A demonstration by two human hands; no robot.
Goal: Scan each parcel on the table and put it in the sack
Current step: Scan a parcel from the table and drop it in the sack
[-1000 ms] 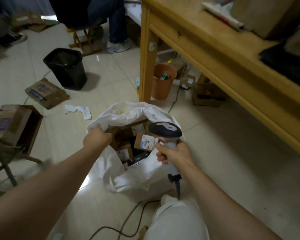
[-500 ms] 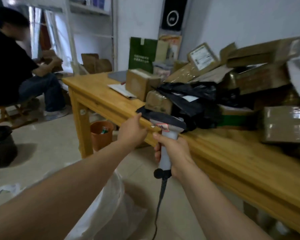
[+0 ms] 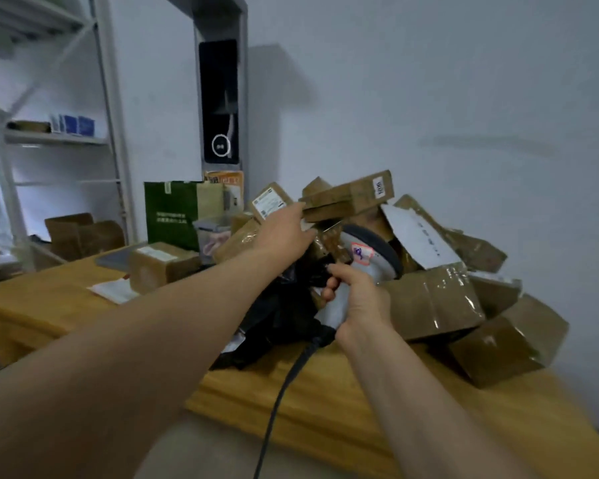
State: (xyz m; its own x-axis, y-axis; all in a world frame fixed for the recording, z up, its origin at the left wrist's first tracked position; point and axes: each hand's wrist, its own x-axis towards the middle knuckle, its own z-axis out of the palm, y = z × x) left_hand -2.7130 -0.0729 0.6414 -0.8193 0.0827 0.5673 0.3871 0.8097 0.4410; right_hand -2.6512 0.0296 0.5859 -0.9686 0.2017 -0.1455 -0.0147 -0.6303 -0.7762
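The parcels (image 3: 433,302) lie heaped on the wooden bench (image 3: 325,402) against the wall, where the left hand (image 3: 284,233) reaches with its grip loosely spread onto one box, while the right hand (image 3: 357,299) grips the scanner (image 3: 367,261) handle, its cable (image 3: 281,402) hanging down.

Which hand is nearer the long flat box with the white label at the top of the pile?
Left. The left hand reaches the near end of the long flat box; the right hand is lower, gripping the scanner.

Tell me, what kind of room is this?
Probably a parcel sorting room: taped cardboard parcels piled on a wooden table, a corded scanner in the right hand, metal shelves behind.
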